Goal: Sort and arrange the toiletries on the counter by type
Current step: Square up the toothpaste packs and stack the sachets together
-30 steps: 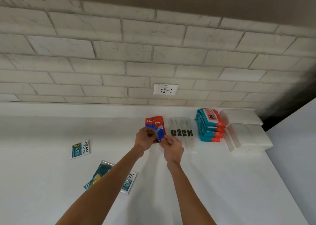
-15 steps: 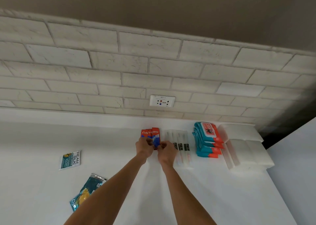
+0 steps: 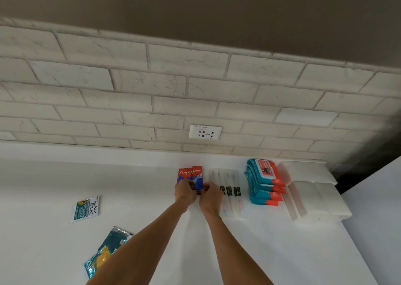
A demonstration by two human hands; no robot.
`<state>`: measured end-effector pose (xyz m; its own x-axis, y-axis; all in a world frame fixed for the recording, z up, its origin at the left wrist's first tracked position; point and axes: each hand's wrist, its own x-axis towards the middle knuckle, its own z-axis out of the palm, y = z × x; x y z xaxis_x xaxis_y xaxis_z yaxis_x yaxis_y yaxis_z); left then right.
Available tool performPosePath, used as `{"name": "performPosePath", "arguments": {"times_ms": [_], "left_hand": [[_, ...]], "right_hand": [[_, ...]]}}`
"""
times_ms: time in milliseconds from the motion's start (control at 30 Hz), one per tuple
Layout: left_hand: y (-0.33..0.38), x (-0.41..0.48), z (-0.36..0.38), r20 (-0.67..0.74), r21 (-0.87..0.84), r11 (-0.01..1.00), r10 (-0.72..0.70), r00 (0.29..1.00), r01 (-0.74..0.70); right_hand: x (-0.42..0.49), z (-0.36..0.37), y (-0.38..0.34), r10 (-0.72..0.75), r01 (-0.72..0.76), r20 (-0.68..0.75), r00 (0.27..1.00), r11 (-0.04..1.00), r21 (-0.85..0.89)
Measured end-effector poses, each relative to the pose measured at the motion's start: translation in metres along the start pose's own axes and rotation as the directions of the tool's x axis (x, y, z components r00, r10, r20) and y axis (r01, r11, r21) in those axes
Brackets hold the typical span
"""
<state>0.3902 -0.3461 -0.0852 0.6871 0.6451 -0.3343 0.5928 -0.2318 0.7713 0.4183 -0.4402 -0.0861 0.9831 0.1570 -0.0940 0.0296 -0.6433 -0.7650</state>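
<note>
In the last second the toothpaste boxes (image 3: 191, 174) have settled from a tilt to lie side by side at the back of the counter (image 3: 141, 187), just left of the toothbrushes (image 3: 230, 185), so that group looks nearly done. The left hand (image 3: 185, 192) and right hand (image 3: 211, 195) both curl fingers round their near ends. The boxes read Colgate; an unsorted sachet (image 3: 85, 208) well left reads CREAM SILK
</note>
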Motion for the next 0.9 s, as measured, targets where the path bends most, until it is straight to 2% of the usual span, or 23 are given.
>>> {"name": "performPosePath", "arguments": {"times_ms": [100,233,467,667,900], "left_hand": [[0.000,0.002,-0.001,0.016,0.038,0.999,0.019,1.000,-0.020],[-0.002,0.004,-0.009,-0.033,0.090,0.993,0.083,0.996,-0.079],[-0.014,0.007,-0.030,-0.132,0.247,0.966,0.118,0.984,-0.082],[-0.014,0.007,-0.029,-0.103,0.328,0.944,0.084,0.991,-0.045],[0.001,0.009,-0.026,-0.096,0.263,0.964,0.058,0.994,-0.031]], "right_hand": [[0.001,0.002,0.002,-0.021,0.021,0.004,1.000,0.999,-0.035],[0.004,0.006,0.006,-0.062,0.063,0.010,0.998,0.988,-0.140],[-0.001,0.001,0.001,-0.135,0.184,0.153,0.979,0.910,-0.373],[0.000,0.003,0.003,-0.201,0.273,0.210,0.957,0.868,-0.415],[0.006,0.015,0.013,-0.237,0.295,0.187,0.953,0.863,-0.410]]}}
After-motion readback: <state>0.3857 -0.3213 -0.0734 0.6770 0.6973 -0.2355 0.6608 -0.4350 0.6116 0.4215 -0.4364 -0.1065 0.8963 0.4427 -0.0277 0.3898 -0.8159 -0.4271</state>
